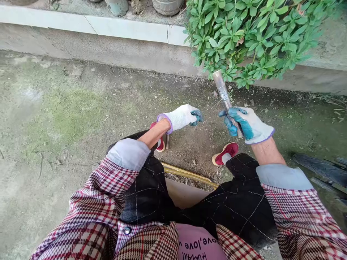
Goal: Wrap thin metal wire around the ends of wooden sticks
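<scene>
My right hand [247,122], in a white glove with teal palm, is closed round a long metal tool handle [222,92] that points up toward the green plant [252,36]. To its left my left hand [182,116], gloved the same way, is curled shut; whether it holds anything is hidden. Both hands hover above bare soil, a little apart. I sit with knees spread in black checked trousers, and red shoes [226,151] rest on the ground below the hands.
A concrete kerb [127,29] with pots on it runs along the back. A leafy bush overhangs the wall at upper right. A yellow-rimmed seat edge [187,175] lies between my legs. Dark objects [320,168] lie at the right.
</scene>
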`<state>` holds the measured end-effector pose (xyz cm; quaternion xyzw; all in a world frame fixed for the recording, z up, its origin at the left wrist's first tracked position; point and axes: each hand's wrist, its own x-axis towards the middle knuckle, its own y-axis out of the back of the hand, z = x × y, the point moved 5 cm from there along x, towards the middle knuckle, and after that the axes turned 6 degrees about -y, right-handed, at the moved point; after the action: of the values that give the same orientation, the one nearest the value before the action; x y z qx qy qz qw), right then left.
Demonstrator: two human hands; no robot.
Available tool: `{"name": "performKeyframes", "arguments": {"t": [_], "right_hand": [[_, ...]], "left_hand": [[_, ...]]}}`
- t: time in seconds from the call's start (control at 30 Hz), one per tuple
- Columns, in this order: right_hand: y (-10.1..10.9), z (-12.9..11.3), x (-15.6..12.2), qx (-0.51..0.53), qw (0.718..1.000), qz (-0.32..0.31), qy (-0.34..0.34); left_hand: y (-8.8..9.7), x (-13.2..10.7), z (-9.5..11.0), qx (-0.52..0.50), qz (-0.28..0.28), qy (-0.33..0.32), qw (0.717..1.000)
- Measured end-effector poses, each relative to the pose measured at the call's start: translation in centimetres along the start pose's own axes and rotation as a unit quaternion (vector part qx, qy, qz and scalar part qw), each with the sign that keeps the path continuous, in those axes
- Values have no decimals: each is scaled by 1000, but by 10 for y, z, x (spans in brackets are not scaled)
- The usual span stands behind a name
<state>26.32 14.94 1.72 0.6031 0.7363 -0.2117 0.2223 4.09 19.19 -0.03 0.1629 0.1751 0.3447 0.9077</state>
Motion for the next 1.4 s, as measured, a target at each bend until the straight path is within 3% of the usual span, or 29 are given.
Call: {"name": "performKeyframes", "arguments": {"t": [0.13,0.2,0.3,0.43,0.53,0.6,0.67,0.77,0.83,0.93,1.03,1.13,1.27,1.4], "right_hand": [[-13,2,-10,-90,983,-156,-48],[-24,11,-15,-192,948,-236,-96],[-37,26,-15,-320,898,-279,-114],[-41,44,2,-486,840,-218,-103],[-25,43,21,-621,771,-96,-102],[-12,33,31,-658,749,-7,-77],[0,22,35,-613,784,76,-51],[13,12,30,-388,908,155,-38],[12,8,22,-226,961,159,-28],[4,3,11,-88,990,114,-4],[-4,-1,1,-13,1000,15,1],[-10,-2,-7,-12,994,-105,-2],[-27,14,-16,-169,947,-266,-69],[-42,34,-11,-355,887,-279,-97]], "left_hand": [[6,0,-1,93,-5,14,996],[11,0,-1,133,1,23,991],[12,-1,2,149,-3,19,989],[10,-4,5,176,-8,13,984],[9,-3,7,201,-4,3,980],[8,-3,7,194,-3,7,981],[7,-2,6,158,1,14,987],[7,0,4,78,23,10,997],[7,0,3,36,33,6,999],[4,0,1,7,21,7,1000],[1,-2,0,3,-5,11,1000],[2,-2,0,32,-21,19,999],[8,-1,3,136,-10,32,990],[12,-2,6,145,-2,24,989]]}}
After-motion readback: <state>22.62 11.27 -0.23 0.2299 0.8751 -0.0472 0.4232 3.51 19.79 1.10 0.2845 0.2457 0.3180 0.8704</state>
